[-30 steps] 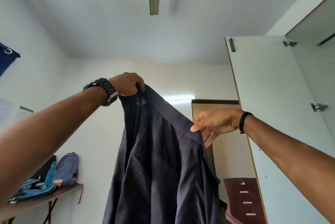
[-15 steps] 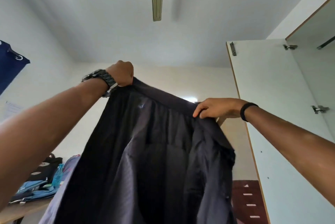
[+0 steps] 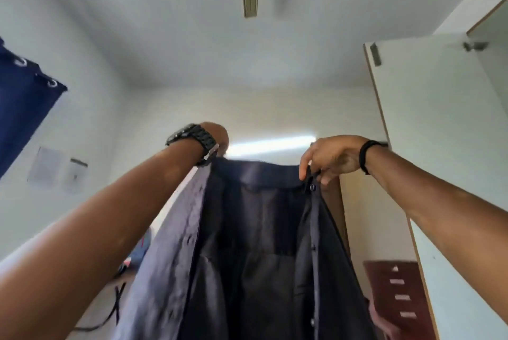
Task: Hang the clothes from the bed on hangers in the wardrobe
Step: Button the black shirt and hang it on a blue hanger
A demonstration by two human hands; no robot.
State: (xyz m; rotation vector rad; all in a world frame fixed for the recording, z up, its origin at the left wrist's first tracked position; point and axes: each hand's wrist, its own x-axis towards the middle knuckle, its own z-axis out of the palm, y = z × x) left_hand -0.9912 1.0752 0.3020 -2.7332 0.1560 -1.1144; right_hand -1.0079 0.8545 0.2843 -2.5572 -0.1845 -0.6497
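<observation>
Two hands keep a dark navy shirt (image 3: 261, 251) up in front of us at head height, one at each end of its collar. Our left hand (image 3: 217, 138), the one with the watch (image 3: 192, 137), grips the left end of the collar; its fingers are mostly hidden behind the wrist, so we judge the grip to be curled round the cloth from the way the fabric hangs from it. Our right hand (image 3: 330, 158) pinches the right end between thumb and fingers, just above the top button (image 3: 312, 187). We hold it this way so that the collar is stretched level and the two front panels fall open, showing the inside of the back (a good way to find the shoulders for a hanger). No hanger is in view, so we judge the hanging itself is not yet begun. The wardrobe door (image 3: 439, 147) stands open just to the right of the shirt, near our right arm, and the wardrobe's inside is barely in view at the far right edge. A blue curtain (image 3: 24, 108) hangs at the left wall, well apart from our work.
</observation>
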